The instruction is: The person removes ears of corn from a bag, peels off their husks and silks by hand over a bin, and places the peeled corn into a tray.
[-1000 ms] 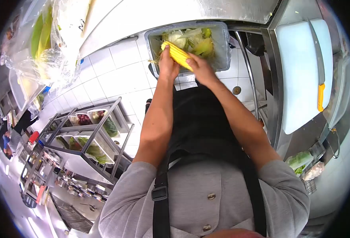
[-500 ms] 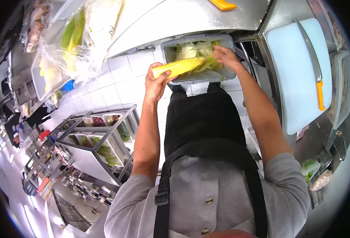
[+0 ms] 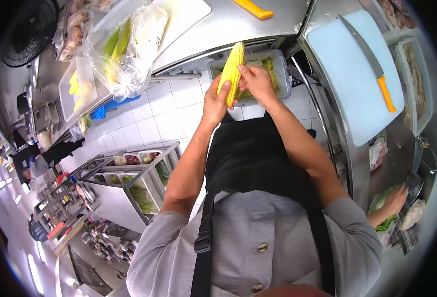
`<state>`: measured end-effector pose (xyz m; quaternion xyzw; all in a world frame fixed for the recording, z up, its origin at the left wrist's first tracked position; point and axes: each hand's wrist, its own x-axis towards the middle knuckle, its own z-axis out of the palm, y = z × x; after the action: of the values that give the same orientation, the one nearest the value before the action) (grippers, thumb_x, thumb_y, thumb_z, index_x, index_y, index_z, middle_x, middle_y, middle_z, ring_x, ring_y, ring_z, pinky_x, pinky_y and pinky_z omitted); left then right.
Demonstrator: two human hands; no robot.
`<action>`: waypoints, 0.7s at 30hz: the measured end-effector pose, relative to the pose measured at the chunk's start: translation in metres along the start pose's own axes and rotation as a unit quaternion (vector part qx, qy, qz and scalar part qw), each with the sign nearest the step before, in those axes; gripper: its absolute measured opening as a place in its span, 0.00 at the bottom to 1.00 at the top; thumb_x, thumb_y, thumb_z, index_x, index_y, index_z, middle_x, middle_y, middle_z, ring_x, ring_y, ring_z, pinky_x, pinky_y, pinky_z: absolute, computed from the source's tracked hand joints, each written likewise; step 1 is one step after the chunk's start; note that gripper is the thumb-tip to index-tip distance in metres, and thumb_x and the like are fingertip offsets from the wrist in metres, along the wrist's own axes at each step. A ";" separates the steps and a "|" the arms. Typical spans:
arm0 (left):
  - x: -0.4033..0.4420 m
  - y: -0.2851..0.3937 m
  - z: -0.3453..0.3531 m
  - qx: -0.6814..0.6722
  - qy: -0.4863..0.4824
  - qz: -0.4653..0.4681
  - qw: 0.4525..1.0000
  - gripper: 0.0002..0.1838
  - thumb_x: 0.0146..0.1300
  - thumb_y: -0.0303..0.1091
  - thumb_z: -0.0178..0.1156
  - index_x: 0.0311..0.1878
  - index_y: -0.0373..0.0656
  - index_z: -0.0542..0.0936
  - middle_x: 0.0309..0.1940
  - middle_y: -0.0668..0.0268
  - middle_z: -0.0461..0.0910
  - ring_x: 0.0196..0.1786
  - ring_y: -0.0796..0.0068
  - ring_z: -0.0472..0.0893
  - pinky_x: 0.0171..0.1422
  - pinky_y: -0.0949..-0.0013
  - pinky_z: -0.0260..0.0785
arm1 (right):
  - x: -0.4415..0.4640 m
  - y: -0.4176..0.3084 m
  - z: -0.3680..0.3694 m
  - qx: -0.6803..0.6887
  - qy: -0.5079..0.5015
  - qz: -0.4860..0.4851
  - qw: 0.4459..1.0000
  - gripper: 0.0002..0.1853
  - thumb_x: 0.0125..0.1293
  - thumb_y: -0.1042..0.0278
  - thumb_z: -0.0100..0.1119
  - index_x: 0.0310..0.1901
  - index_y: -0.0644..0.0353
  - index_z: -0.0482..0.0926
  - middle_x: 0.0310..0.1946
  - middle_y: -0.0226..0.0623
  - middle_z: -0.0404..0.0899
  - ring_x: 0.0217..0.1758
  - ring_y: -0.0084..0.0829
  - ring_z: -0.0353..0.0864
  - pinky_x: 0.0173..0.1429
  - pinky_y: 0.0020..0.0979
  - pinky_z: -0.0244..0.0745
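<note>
A peeled yellow corn cob [image 3: 233,72] stands nearly upright in my left hand [image 3: 214,105], its thumb and fingers wrapped round the lower part. My right hand [image 3: 260,85] is at the cob's right side, fingers curled and drawn together against or close to the kernels. Whatever they pinch is too small to make out. Below both hands is a clear plastic bin [image 3: 284,91] holding pale green husks [image 3: 273,64], partly hidden by my hands.
On the right, a knife [image 3: 369,54] lies on a light blue cutting board [image 3: 345,99]. Another orange handle [image 3: 254,9] rests on the steel counter. Bagged corn [image 3: 122,49] is at upper left. A co-worker's hand [image 3: 394,200] reaches over greens at lower right. Shelves [image 3: 124,185] stand at left.
The cob has turned from lying sideways to nearly upright and come rightward. My right hand has moved left from over the bin to the cob. A co-worker's hand has appeared at lower right.
</note>
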<state>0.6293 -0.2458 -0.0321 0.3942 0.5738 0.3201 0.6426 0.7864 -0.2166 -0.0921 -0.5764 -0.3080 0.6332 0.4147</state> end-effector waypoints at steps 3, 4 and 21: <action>-0.019 0.006 0.013 0.063 0.053 0.067 0.994 0.28 0.77 0.44 0.54 0.72 0.38 0.66 0.41 0.62 0.80 0.29 0.79 0.78 0.27 0.75 0.71 | -0.023 -0.030 0.000 -0.033 0.021 -0.019 0.999 0.14 0.68 0.64 0.67 0.36 0.71 0.83 0.25 0.37 0.83 0.21 0.21 0.79 0.26 0.25 0.77; -0.015 -0.003 0.012 0.077 0.064 0.127 0.987 0.27 0.77 0.44 0.54 0.72 0.39 0.66 0.41 0.62 0.80 0.30 0.79 0.78 0.28 0.75 0.71 | -0.027 -0.035 0.001 -0.037 0.025 -0.038 0.998 0.14 0.68 0.65 0.67 0.36 0.71 0.83 0.25 0.36 0.83 0.21 0.21 0.79 0.26 0.25 0.77; -0.021 0.069 -0.001 0.025 0.007 0.194 0.981 0.27 0.76 0.43 0.55 0.71 0.37 0.69 0.52 0.59 0.80 0.51 0.74 0.78 0.58 0.69 0.72 | 0.004 -0.134 0.005 0.158 -0.046 -0.168 0.972 0.34 0.77 0.35 0.42 0.66 0.59 0.66 0.51 0.45 0.81 0.48 0.34 0.84 0.48 0.37 0.80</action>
<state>0.6280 -0.2301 0.0380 0.5121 0.4982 0.4270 0.5543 0.8040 -0.1498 0.0228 -0.4140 -0.3147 0.6212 0.5863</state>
